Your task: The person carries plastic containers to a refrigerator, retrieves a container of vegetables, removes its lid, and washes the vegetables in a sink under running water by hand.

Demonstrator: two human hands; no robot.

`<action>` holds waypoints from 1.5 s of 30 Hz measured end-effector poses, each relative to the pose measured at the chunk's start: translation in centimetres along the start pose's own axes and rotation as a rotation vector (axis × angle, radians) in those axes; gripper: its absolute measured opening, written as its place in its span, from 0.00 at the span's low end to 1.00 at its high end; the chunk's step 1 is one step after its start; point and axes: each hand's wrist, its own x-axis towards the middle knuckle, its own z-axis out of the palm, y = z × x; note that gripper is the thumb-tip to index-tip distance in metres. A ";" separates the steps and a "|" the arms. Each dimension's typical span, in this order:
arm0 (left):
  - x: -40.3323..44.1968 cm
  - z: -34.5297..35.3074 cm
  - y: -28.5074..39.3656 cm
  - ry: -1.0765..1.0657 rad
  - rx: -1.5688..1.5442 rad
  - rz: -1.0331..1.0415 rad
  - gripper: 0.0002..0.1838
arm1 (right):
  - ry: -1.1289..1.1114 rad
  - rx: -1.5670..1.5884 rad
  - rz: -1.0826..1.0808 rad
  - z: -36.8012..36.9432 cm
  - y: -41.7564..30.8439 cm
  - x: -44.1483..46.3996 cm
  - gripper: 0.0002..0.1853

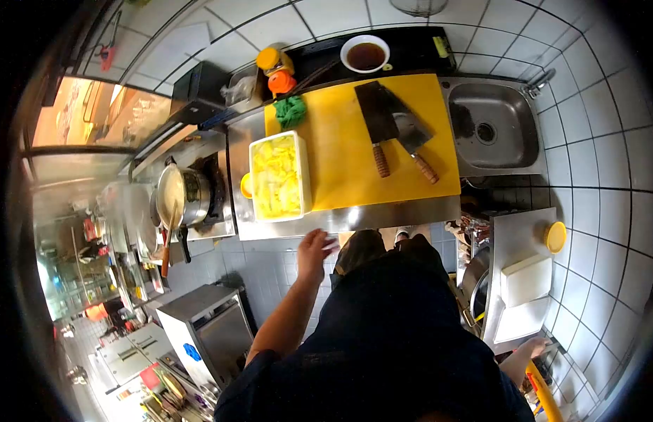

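My left hand (317, 252) hangs in front of the steel counter's edge, below a white tub (305, 176) of chopped yellow-green vegetable (276, 176). It touches nothing, and its fingers are apart. Far to the lower right, my right hand (532, 349) is near a yellow-orange object (544, 394) beside the side shelf; its fingers are partly blurred and what they hold, if anything, is unclear. Two cleavers with wooden handles lie on the yellow cutting board (333, 155): a dark one (375, 109) and a greyer one (409, 130) partly under it. A green cloth (290, 111) sits at the board's upper left corner.
A pot (193, 197) with a ladle stands on the stove at left. Behind the board are a bowl of dark liquid (365, 55) and an orange-capped container (281, 82). A sink (492, 126) is at right. White containers (527, 280) lie on the right-hand side shelf.
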 end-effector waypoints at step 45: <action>9.5 -14.4 4.3 -0.358 -0.616 -0.095 0.37 | -1.293 0.148 -1.722 -4.1 -44.6 -78.6 0.18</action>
